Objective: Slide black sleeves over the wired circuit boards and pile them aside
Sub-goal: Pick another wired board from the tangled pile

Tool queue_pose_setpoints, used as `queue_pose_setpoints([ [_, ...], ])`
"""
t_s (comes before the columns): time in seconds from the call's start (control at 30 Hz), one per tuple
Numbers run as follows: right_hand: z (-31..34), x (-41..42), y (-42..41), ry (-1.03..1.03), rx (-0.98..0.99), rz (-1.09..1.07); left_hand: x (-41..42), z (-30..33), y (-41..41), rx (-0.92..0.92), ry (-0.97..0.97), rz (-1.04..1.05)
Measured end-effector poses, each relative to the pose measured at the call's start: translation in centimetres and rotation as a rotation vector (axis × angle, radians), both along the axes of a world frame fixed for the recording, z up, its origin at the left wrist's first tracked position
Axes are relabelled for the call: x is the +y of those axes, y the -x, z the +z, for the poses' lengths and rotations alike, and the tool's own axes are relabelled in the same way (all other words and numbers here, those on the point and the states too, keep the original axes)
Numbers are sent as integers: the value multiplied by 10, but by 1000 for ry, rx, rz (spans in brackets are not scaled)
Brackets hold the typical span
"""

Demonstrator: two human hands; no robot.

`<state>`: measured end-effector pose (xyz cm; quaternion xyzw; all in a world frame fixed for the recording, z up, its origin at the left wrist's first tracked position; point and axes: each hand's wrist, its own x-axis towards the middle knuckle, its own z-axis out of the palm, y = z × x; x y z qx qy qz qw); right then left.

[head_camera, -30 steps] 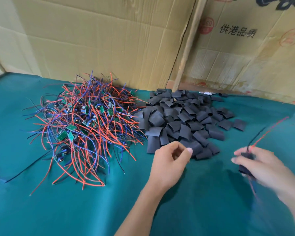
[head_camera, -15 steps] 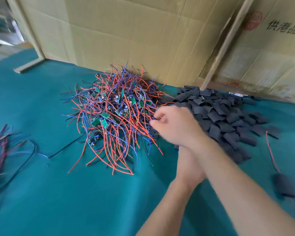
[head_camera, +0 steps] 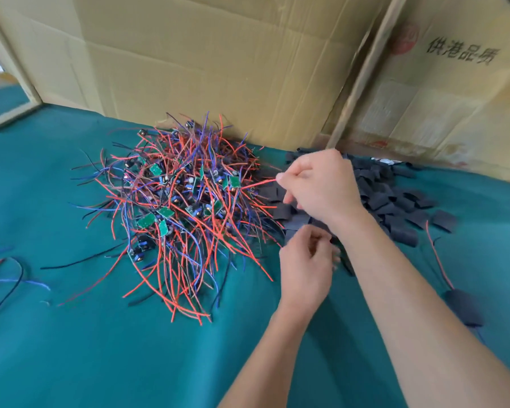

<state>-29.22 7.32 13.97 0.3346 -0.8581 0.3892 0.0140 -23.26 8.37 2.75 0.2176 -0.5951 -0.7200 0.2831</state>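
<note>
Two hands work over a green cloth (head_camera: 71,348) that covers the surface. There are two big heaps, each too dense to count: a tangle of wired boards (head_camera: 183,207) near the far edge, left of middle, and a heap of black sleeves (head_camera: 395,201) just to its right, the two meeting at their bases. One finished piece (head_camera: 464,307), a board already in its sleeve with a red wire trailing, lies alone near the right edge, apart from both heaps. A few loose wires (head_camera: 9,275) show at the left edge. Cardboard sheets (head_camera: 218,69) stand along the far edge, right behind the heaps, so open room lies on the near half of the cloth and between the tangle and the left edge. The right hand (head_camera: 321,184) reaches across to the tangle's right side, thumb and forefinger pinching the end of a red wire (head_camera: 259,184) that still runs into the tangle. The left hand (head_camera: 304,260) sits just nearer, at the sleeve heap's near left corner, fingers curled against the sleeves; whether it holds one, blur makes it impossible to tell.
</note>
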Motion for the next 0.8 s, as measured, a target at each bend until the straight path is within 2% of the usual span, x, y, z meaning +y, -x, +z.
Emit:
queue_pose_setpoints([
  [0.17, -1, 18, 3, 151, 29, -115, -8, 3, -2, 119, -233, 95],
  [0.23, -6, 25, -1, 151, 56, -139, -9, 6, -2, 158, -297, 136],
  [0.3, -15, 35, -8, 13, 67, -90, -10, 7, -2, 202, -353, 165],
  [0.4, -19, 53, -14, -300, -24, 74, -11, 5, -3, 224, -391, 223],
  [0.47, -10, 56, -13, -484, -32, 165, -12, 3, -1, 180, -338, 257],
  [0.6, 15, 17, -4, -342, 168, 77, -2, 5, -2, 104, -193, 217],
  [0.63, 19, 1, -4, -365, 182, 103, -1, 5, -4, 85, -138, 193],
  [0.73, 18, -42, -11, -623, 198, 186, 1, 9, -11, 46, -7, 133],
  [0.8, 21, -59, -13, -648, 282, 139, 0, 7, -14, 16, 48, 121],
])
